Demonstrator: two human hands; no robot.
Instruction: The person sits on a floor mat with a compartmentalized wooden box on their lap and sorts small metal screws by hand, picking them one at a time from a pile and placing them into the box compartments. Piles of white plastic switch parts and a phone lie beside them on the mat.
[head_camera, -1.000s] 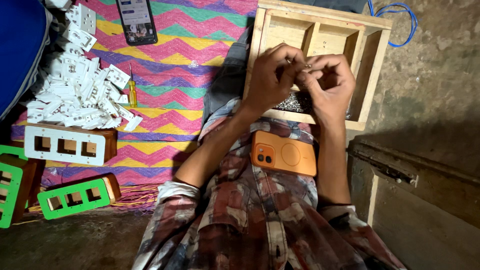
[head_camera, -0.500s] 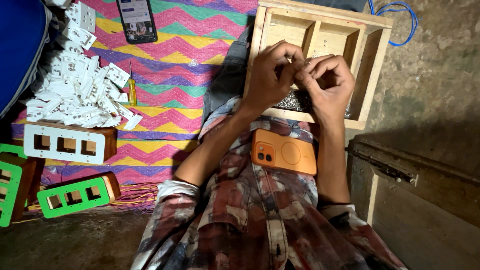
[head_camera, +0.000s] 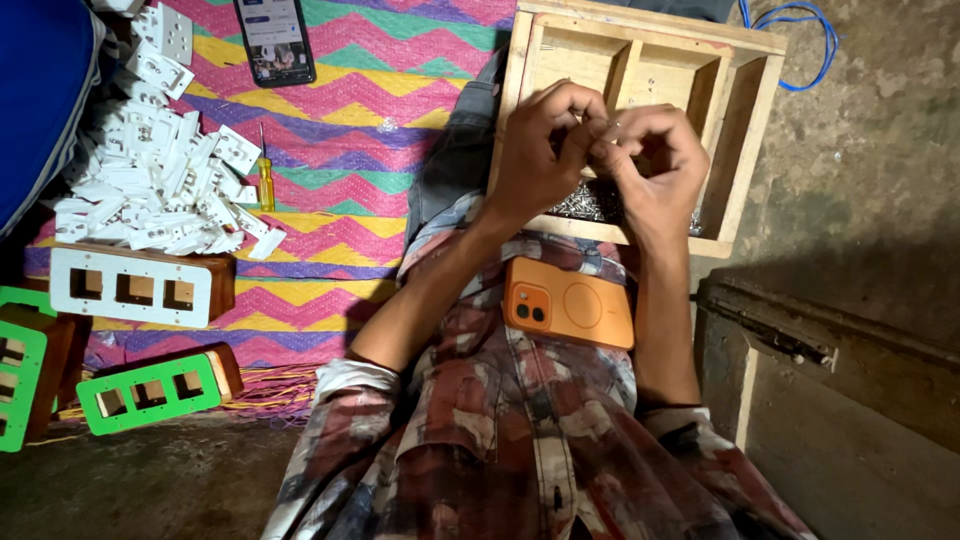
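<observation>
Both hands meet right over the wooden tray (head_camera: 752, 130), a shallow box with dividers that sits just beyond the person's lap. The left hand (head_camera: 540, 150) is curled tight, its fingertips pressed against those of the right hand (head_camera: 655, 165). Between them is something tiny and pale, maybe a small screw (head_camera: 612, 126) or metal fitting; it is too small for me to name for sure. Each grip is narrow, a pinch closed on that little piece, though which hand truly carries it I cannot tell.

Directly under the hands, in the near compartment of the tray, lies a scatter of small metal bits (head_camera: 585, 203). If the pinch slips, I'd judge the piece drops in among those and becomes hard to pick out again. Should it bounce over the tray's near wall, it could vanish into the folds of the plaid shirt (head_camera: 520, 420) or onto the zigzag mat (head_camera: 340, 120) to the left of the tray.

An orange phone (head_camera: 568, 303) rests on the lap just this side of the tray, and a shift of the legs might send it sliding. Well left of the tray sit a heap of white switch parts (head_camera: 160, 190) and a small yellow screwdriver (head_camera: 265, 182), out of easy reach.
</observation>
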